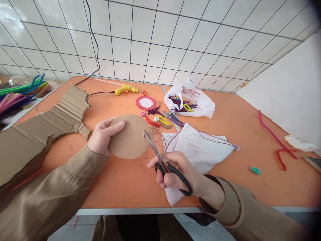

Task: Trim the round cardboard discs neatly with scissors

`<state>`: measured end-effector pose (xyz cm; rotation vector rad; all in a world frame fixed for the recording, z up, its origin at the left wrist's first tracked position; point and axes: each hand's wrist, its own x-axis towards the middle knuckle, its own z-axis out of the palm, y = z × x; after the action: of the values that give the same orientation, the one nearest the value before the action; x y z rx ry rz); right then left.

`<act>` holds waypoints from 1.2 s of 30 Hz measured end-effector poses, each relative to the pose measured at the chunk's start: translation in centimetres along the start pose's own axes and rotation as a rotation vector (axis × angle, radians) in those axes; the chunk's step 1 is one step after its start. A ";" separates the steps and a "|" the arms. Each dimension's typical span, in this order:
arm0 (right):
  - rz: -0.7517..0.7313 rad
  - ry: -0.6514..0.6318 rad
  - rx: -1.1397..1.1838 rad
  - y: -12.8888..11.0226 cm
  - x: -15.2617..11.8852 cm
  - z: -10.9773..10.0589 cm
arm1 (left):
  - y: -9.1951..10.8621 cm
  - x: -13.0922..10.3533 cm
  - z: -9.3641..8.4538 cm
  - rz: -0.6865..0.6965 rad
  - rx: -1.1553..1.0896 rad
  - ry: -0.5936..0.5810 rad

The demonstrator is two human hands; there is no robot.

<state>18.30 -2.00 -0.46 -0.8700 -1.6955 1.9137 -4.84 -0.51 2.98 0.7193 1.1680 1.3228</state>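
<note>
My left hand (106, 134) grips a round cardboard disc (130, 139) by its left edge, with the thumb on top. The disc is held above the orange table (130, 184). In my right hand (175, 170) is a pair of scissors (160, 157) with black handles, the fingers through the loops. The blade tips meet the disc's right edge, and the blades look nearly closed. Beneath and beyond my right hand lies a white cloth (200, 147) with purple stitching.
Large torn cardboard (50, 127) covers the left side. Toward the wall are a yellow glue gun (126, 89), a red-rimmed disc (145, 103), tassels (152, 122), pliers (174, 117) and a white plastic bag (205, 103). Pipe cleaners (273, 134) lie right, near a green coil (255, 170).
</note>
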 end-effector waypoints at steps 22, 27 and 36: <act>0.041 -0.036 0.060 0.2 -0.3 -0.4 | 0.6 -0.4 -0.1 0.186 -0.051 0.012; 0.032 -0.015 0.032 0.0 -0.2 -0.2 | 0.6 -0.5 -0.1 0.191 -0.016 -0.005; 0.111 0.079 0.003 -0.2 0.1 0.5 | 0.6 -0.6 0.1 0.149 0.107 0.003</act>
<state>17.86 -2.31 -0.25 -1.0443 -1.6288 1.9249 -4.89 -1.01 3.68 0.8963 1.2131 1.3925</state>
